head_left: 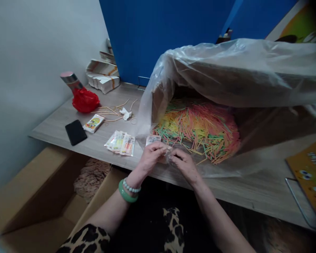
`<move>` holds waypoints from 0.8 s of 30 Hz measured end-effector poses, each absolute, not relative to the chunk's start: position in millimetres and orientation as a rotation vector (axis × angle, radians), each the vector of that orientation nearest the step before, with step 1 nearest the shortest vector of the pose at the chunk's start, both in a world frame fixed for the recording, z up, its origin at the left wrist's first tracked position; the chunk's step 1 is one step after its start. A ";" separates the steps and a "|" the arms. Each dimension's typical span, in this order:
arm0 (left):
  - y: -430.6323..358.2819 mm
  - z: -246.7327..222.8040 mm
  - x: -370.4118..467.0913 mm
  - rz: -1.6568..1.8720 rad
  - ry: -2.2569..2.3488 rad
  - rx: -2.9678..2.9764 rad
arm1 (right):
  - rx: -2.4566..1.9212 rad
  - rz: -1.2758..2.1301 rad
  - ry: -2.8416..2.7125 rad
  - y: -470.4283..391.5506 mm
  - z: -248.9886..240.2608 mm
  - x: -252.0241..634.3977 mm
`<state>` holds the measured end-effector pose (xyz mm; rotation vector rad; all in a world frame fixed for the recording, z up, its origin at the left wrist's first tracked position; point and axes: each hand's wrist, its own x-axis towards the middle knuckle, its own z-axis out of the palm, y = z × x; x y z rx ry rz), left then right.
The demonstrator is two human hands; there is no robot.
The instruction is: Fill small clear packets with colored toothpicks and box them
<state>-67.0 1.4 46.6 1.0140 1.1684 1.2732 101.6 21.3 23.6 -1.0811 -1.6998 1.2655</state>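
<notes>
My left hand (152, 156) and my right hand (185, 165) meet at the table's front edge. Fingertips of both pinch a small clear plastic packet (168, 151); its contents are mostly hidden by my fingers. Just beyond my left hand lies another small printed packet (153, 138). To the left, several filled packets (120, 143) overlap, with coloured sticks showing through their clear fronts. Past my hands, a heap of thin pink, yellow, green and orange sticks (197, 123) spills toward me from a tipped box lined with clear plastic (200, 52).
On the table (52, 123) are a black phone-like slab (76, 132), a card pack (93, 123), a red-wrapped cylinder (85, 100), rubber bands, crumpled tissue (125, 114) and stacked cartons (104, 80). An open cardboard box (42, 182) stands below left. A yellow printed board (310, 175) is at right.
</notes>
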 end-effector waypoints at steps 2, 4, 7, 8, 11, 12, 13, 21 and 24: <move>0.0 45.4 -95.4 1.338 1.311 1.020 | -1.141 1.265 -1.748 18.2 21.7 94.2; 3.1 37.8 -127.4 1.391 1.491 1.056 | -1.336 1.158 -1.804 19.2 21.6 85.4; 12.2 18.1 -164.9 1.113 2.291 1.420 | -1.706 0.953 -1.900 27.4 25.1 63.9; 14.9 11.3 -172.0 0.944 2.482 1.513 | -1.790 0.901 -1.934 30.9 26.2 54.5; 19.0 -2.6 -179.8 0.597 2.753 1.660 | -1.876 0.783 -2.033 40.6 24.8 27.7; 19.1 -4.6 -179.9 0.569 2.786 1.676 | -1.882 0.766 -2.048 43.2 22.5 21.6; 18.6 -5.5 -179.7 0.580 2.804 1.680 | -1.897 0.759 -2.044 45.4 19.7 17.7; 5.0 2.3 -160.4 1.156 2.391 1.678 | -1.890 0.747 -1.992 47.7 12.0 38.2; 4.6 4.5 -138.7 1.212 2.064 1.651 | -1.741 0.696 -1.974 46.6 13.6 47.8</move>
